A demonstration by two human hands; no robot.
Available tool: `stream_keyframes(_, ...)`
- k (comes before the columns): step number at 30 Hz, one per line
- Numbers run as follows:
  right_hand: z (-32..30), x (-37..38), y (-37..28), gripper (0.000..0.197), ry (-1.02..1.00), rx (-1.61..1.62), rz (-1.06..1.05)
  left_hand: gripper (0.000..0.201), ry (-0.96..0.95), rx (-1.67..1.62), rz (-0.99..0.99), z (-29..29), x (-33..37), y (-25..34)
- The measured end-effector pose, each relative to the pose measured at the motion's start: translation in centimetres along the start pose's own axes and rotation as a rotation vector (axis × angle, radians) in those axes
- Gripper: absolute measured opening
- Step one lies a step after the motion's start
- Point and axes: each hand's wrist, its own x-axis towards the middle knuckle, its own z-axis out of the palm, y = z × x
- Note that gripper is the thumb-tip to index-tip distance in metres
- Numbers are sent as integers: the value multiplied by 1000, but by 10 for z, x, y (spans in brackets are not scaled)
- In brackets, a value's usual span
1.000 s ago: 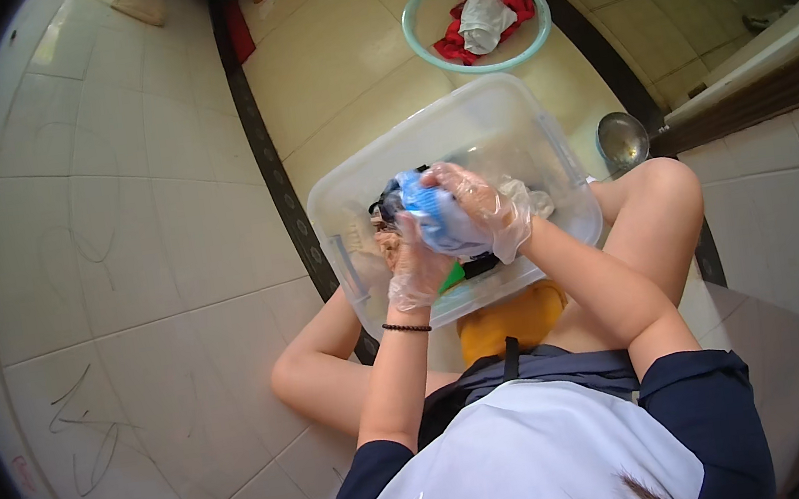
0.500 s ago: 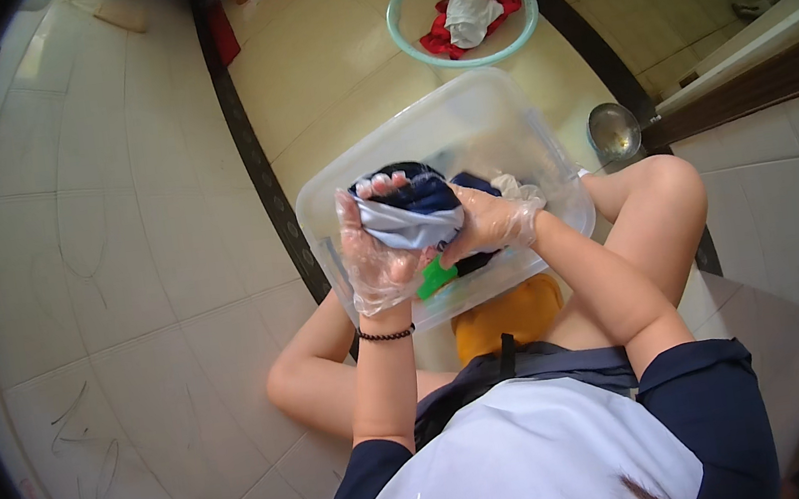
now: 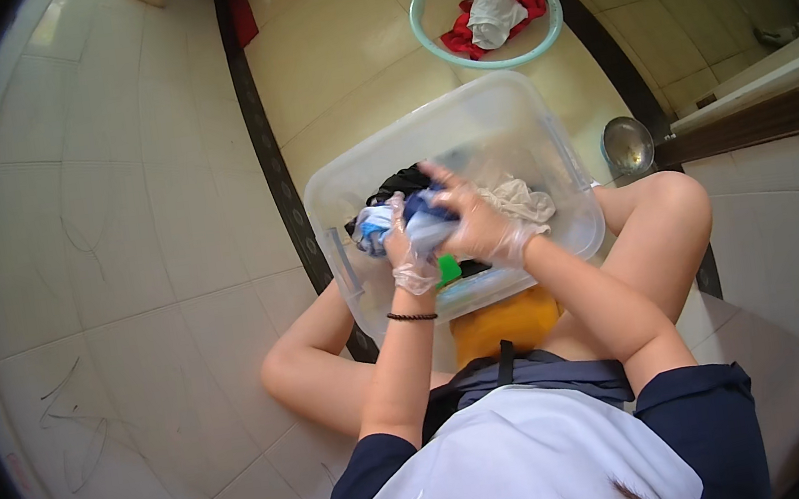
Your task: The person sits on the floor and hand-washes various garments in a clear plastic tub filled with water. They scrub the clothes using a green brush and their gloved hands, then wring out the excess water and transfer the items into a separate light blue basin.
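Both my hands wear clear plastic gloves and meet over a translucent plastic tub (image 3: 525,98) between my legs. Bunched navy and light blue cloth (image 3: 429,229) is blurred between them. My left hand (image 3: 407,257), with a dark beaded bracelet at the wrist, is closed on this cloth. Coming from the right, my right hand (image 3: 479,224) has its fingers spread against the cloth, smeared by motion. Close beside my left hand is a white and bright blue bundle of fabric (image 3: 374,231). Black fabric (image 3: 401,185) lies just beyond, and a cream cloth (image 3: 518,203) to the right.
A green object (image 3: 447,268) shows inside the tub's near side. Farther off stands a pale turquoise basin (image 3: 433,43) holding red and white clothes. A metal bowl (image 3: 628,146) sits right of the tub. Something orange-yellow (image 3: 505,325) is between my thighs, against the tub.
The navy and light blue cloth, earlier spread over my left palm, is now lower and bunched. My left hand has turned inward; the right has moved over the cloth with fingers spreading.
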Motion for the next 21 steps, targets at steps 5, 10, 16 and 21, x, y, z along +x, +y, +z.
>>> stream_keyframes(5, 21, -17, -39, 39, 219, -77, -392, 37, -484, -541, -19, 25, -39, -7)
stream_keyframes(10, 29, -8, -44, 29, 523, -134, -167, 34, -139, -118, 55, 31, -46, -8)
stream_keyframes(16, 10, 4, -29, 29, 711, -86, 89, 22, -50, 87, 74, 84, -56, 12)
stream_keyframes(21, 20, -3, -24, 35, 628, -82, 63, 21, 59, 57, 17, 84, -48, 25)
